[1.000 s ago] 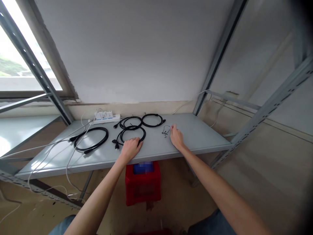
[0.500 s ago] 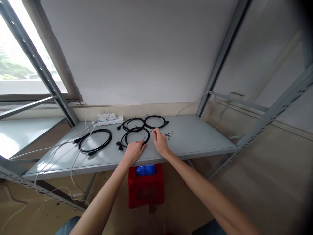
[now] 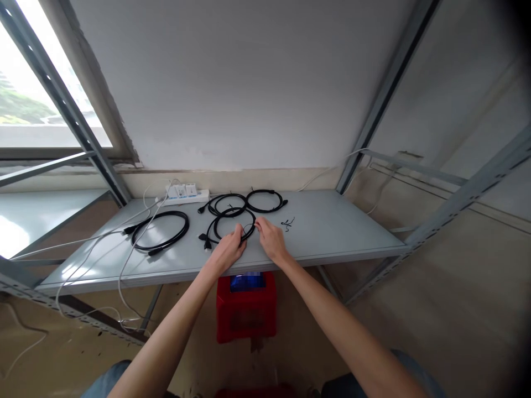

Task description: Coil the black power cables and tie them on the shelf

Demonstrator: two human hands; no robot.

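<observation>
A coiled black cable (image 3: 218, 230) with plugs at its left end lies near the front of the shelf, in front of me. My left hand (image 3: 228, 249) is closed on the lower right part of this coil, thumb raised on top. Just right of it, my right hand (image 3: 270, 240) pinches the end of a thin black twist tie (image 3: 248, 225) at the coil's right side. Whether the tie goes fully round the cable is too small to tell. A few loose twist ties (image 3: 287, 224) lie to the right of my right hand.
Two more coiled cables, one at the back middle (image 3: 224, 197) and one back right (image 3: 265, 191), lie behind. Another coil (image 3: 185, 221) is at the left, crossed by white cords. A white power strip (image 3: 199, 197) stands by the wall. Under the grey shelf (image 3: 332, 237) is a red stool (image 3: 246, 315).
My left thumb has lifted and the hand has closed more on the coil. My right hand has come a little left with the tie, nearer the coil's edge. The view has shifted slightly.
</observation>
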